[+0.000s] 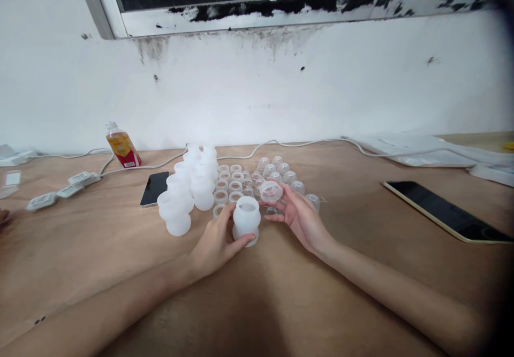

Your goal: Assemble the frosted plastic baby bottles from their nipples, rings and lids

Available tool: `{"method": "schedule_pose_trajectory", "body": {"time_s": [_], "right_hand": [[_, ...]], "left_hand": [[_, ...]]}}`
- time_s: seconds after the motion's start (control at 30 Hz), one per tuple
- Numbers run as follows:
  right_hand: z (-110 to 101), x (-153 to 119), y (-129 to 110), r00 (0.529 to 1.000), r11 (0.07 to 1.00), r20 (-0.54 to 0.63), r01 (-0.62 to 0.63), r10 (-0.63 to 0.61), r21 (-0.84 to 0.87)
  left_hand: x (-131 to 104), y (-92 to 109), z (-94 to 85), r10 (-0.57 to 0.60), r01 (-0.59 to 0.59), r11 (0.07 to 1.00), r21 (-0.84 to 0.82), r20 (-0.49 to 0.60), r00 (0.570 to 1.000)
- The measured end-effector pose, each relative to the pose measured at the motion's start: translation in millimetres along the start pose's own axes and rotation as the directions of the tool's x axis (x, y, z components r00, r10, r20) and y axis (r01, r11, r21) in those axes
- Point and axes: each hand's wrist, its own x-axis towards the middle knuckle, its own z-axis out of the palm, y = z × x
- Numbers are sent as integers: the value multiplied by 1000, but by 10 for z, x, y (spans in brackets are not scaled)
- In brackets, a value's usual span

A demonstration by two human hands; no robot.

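My left hand (pixel 217 242) is wrapped round a white translucent bottle (pixel 246 218), which stands upright with its open mouth facing up. In my right hand (pixel 299 212) is a clear threaded ring (pixel 272 191), pinched between thumb and fingers just right of the bottle's mouth; the other fingers are spread below it. Behind the left hand stand several more white bottles (pixel 203 191) in rows. Several clear flat rings (pixel 221 196) lie beside them, then small clear pointed pieces (pixel 248 182), then clear domed caps (pixel 289 177) behind the right hand.
A dark phone (pixel 155 188) lies left of the bottles, and a larger phone (pixel 445 210) lies at the right. A drink bottle (pixel 123 146), white cable (pixel 160 164) and small white boxes (pixel 42 201) are at the left. Plastic bags (pixel 413 151) lie back right by the wall.
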Motion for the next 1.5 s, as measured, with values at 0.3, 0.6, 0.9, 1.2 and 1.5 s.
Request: {"method": "schedule_pose_trajectory", "body": {"time_s": [0.3,0.6,0.9,1.2,1.5], "right_hand": [[-10,-76,-4,959,958,206,231,-195,-169],[-147,7,-133,846,856,518,355,-124,-375],[-188,17,-250,786,624,588,561,-192,-545],[-110,-40,-218,904,670,418,369,-96,-645],[-134,-8,-184,963,735,266,156,34,-660]], "left_hand": [[36,39,-69,85,-84,984,157,-2,996],[2,-29,-111,87,-104,975,195,97,991],[167,87,-327,-169,290,924,-248,415,894],[256,237,-495,-8,12,1000,-8,374,927],[187,117,-378,244,-318,849,422,220,944]]}}
